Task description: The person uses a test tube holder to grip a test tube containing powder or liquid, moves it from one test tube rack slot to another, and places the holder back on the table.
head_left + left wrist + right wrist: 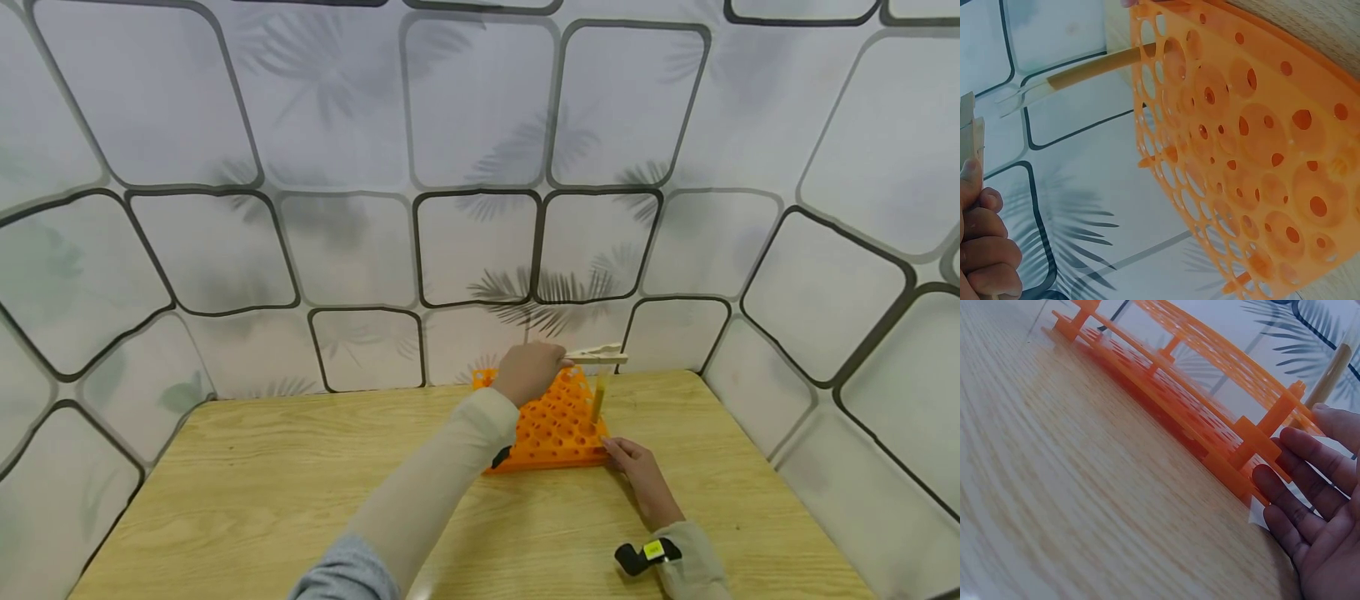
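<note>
In the head view my left hand (528, 373) grips a wooden test tube clamp (600, 356) above the far side of an orange test tube rack (551, 429). The clamp's jaws point right, over the top of a test tube (598, 402) with yellow-brown liquid. That tube stands in a hole near the rack's right edge. The left wrist view shows a gap between the clamp tip (969, 125) and the tube's clear mouth. At the rack's near right corner, my right hand (1325, 506) holds the edge, thumb on the upper plate and fingers against the side.
The rack stands on a wood-grain table (300, 483) toward its back edge. Patterned wall panels (480, 250) rise close behind the table and along both sides. A small black device (647, 557) is strapped to the right wrist.
</note>
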`<state>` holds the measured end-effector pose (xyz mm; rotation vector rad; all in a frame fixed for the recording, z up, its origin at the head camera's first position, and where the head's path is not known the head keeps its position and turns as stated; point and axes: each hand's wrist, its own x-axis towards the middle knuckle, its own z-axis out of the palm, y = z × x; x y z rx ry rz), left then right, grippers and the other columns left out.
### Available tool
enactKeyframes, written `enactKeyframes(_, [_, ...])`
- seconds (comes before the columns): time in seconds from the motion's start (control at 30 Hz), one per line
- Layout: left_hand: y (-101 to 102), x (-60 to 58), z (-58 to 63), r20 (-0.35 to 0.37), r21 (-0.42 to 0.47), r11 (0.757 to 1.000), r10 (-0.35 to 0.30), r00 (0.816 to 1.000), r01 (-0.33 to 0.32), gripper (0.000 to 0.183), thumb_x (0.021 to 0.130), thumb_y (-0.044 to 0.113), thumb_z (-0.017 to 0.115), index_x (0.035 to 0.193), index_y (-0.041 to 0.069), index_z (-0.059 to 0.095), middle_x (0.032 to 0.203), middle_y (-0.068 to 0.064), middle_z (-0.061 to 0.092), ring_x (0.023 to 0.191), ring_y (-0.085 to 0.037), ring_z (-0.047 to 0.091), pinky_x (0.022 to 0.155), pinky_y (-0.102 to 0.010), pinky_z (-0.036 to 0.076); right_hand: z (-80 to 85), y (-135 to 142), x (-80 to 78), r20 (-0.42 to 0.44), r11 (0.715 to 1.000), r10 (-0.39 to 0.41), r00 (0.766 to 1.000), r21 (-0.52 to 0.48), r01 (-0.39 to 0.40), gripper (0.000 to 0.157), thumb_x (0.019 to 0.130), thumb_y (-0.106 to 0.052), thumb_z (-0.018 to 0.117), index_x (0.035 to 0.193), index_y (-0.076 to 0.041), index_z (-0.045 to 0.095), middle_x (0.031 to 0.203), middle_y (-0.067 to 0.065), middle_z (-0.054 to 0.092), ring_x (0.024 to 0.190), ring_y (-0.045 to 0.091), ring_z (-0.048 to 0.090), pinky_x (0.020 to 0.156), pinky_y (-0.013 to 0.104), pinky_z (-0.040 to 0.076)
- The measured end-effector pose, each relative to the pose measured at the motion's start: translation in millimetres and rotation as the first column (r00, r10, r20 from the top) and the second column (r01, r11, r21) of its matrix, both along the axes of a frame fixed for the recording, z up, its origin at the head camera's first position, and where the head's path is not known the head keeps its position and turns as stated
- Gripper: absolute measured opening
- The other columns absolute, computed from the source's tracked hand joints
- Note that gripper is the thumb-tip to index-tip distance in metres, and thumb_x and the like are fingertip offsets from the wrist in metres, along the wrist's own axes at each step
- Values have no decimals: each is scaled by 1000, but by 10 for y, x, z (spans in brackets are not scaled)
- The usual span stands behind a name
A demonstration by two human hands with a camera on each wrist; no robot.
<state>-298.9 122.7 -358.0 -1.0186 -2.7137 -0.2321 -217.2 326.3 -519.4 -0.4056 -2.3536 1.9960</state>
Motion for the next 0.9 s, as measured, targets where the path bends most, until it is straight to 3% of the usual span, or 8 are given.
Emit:
enactKeyframes(0.6, [1, 25, -45, 7, -3, 1000, 13, 1000, -13, 40, 101, 38, 36, 74, 17, 55, 52, 3, 43, 40, -9, 36, 40, -20, 26, -5, -8, 10, 0, 1000, -8, 1000, 10, 8, 42, 95, -38, 55, 108, 1, 63, 92, -11, 60, 84, 2, 59, 79, 19, 48])
enactKeyframes(0.9, [15, 24, -58, 30, -1, 1000, 18, 999, -18, 39, 102, 36, 34, 77, 17, 58, 55, 3, 49, 41, -8, 36, 40, -21, 26, -6, -9, -5, -4, 1000, -8, 1000, 18, 8, 39, 96, -36, 54, 106, 1, 63, 89, -12, 60, 83, 2, 58, 78, 19, 48])
